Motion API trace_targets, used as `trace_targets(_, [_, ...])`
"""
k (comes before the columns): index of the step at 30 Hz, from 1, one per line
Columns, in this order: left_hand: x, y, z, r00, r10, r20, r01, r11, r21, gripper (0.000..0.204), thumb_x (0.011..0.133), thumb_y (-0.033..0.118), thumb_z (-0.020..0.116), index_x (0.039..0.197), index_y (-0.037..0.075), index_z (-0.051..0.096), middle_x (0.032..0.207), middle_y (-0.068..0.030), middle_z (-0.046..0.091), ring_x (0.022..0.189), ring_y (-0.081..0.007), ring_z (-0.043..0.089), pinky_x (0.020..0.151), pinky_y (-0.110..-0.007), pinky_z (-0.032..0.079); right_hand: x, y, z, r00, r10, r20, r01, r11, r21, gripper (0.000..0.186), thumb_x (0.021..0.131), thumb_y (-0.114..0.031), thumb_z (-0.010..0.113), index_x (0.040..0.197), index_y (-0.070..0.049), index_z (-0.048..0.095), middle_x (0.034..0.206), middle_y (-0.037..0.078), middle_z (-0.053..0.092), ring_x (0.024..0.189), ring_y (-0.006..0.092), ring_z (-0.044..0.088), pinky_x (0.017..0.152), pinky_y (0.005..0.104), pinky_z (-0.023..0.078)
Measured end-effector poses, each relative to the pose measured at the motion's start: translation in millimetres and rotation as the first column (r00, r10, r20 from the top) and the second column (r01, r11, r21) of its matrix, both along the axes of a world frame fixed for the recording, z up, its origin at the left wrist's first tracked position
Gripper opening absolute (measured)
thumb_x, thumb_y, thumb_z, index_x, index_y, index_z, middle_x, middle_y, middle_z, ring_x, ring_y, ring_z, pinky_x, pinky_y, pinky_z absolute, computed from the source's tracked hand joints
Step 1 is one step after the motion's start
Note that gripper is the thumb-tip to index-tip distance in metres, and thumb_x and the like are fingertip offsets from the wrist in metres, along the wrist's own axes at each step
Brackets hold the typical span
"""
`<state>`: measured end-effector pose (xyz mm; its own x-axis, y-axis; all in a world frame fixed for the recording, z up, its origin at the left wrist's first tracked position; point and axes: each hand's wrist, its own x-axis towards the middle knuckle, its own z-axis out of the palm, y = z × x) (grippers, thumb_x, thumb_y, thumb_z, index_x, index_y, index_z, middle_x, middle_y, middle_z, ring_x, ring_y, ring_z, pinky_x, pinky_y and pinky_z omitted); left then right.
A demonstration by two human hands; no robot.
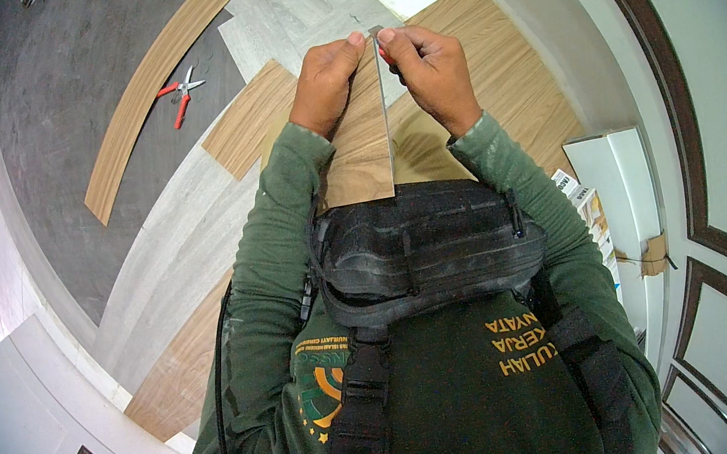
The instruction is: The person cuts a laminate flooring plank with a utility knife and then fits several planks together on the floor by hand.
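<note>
My left hand grips the left side of a short wood-look vinyl plank, with its thumb near the far end. The plank slants up from my body, its near end by the black bag on my chest. At the plank's far right corner, my right hand is closed around a small red-handled tool that looks like a utility knife. Its metal tip meets the plank's edge close to my left thumb. Most of the handle is hidden by my fingers.
Red-handled snips lie on the dark grey floor beside a long wood-look strip. Grey planks and wood-look planks cover the floor around me. Cartons stand at the right, by a panelled door.
</note>
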<state>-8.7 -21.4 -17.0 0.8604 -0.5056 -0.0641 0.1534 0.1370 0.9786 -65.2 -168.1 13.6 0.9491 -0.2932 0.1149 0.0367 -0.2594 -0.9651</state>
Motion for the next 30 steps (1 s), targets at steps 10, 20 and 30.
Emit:
trace_targets(10, [-1.2,-1.1,2.7,1.000,-0.001,0.011,0.001,1.000,-0.016,0.048,0.101,0.037,0.052,0.077,-0.002,0.066,0.065,-0.0002,0.056,0.062,-0.0087,0.045,0.058,-0.028,0.039,2.9,-0.9,-5.2,1.000,-0.004,0.007,0.003,0.997,0.083,0.035,0.093,-0.028,0.065,0.078,0.004,0.070,0.063,0.003,0.063,0.059,0.0076,0.053,0.054,0.0252,0.042])
trace_targets(20, [-2.6,-2.0,-1.5,1.000,0.002,0.007,-0.002,1.000,-0.005,0.049,0.100,0.036,0.052,0.069,0.000,0.061,0.062,0.0020,0.050,0.060,-0.0082,0.039,0.056,-0.028,0.036,-2.5,-1.3,-7.1,0.998,0.036,-0.054,-0.030,0.994,0.103,0.035,0.094,-0.028,0.064,0.079,0.002,0.070,0.060,0.001,0.059,0.056,0.0068,0.050,0.051,0.0249,0.040])
trace_targets(30, [-4.1,-2.9,-1.1,0.998,-0.012,0.066,0.013,1.000,-0.011,0.050,0.100,0.035,0.053,0.066,0.000,0.059,0.059,0.0019,0.048,0.059,-0.0085,0.038,0.055,-0.029,0.035,-9.6,-4.6,-8.3,0.994,0.095,-0.047,-0.090,0.991,0.101,0.031,0.095,-0.026,0.063,0.083,0.002,0.070,0.062,0.000,0.060,0.057,0.0059,0.051,0.052,0.0239,0.040])
